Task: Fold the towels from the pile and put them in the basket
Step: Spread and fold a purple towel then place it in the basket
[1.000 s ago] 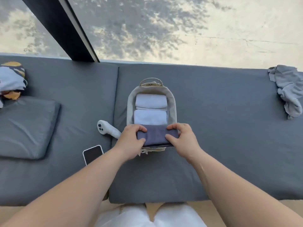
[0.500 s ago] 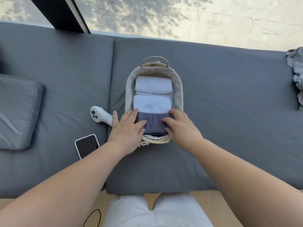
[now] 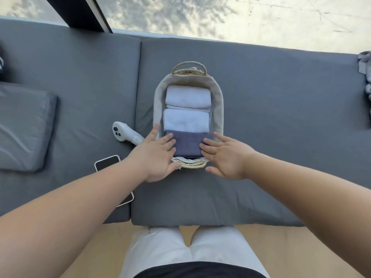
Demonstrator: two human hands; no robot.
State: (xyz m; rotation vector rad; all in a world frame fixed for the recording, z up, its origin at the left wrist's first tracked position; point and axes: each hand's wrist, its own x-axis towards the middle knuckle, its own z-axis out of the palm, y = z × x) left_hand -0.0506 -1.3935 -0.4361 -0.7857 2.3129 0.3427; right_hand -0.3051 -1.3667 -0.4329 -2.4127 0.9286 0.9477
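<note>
At the centre of the grey mattress (image 3: pixel 281 137) I note the fabric-lined basket (image 3: pixel 219 109) standing upright, its far handle toward the window. Three folded towels lie in it in a row: the far white towel (image 3: pixel 188 96), the middle white towel (image 3: pixel 186 120), and the dark blue towel (image 3: pixel 188 143) at the near end, touching the middle one. I record the left hand (image 3: pixel 156 157) flat with fingers straight, fingertips on the left end of the dark blue towel, gripping nothing. The right hand (image 3: pixel 226 155) is likewise flat and spread, fingertips on the towel's right end, thumb beside the basket's near rim. A white controller (image 3: pixel 125 133) lies just left of the basket. A phone (image 3: pixel 107 162) lies near it, partly under the left forearm. A grey cushion (image 3: pixel 24 127) sits far left. Crumpled grey cloth (image 3: pixel 366 73) shows at the right edge, well apart from the basket.
</note>
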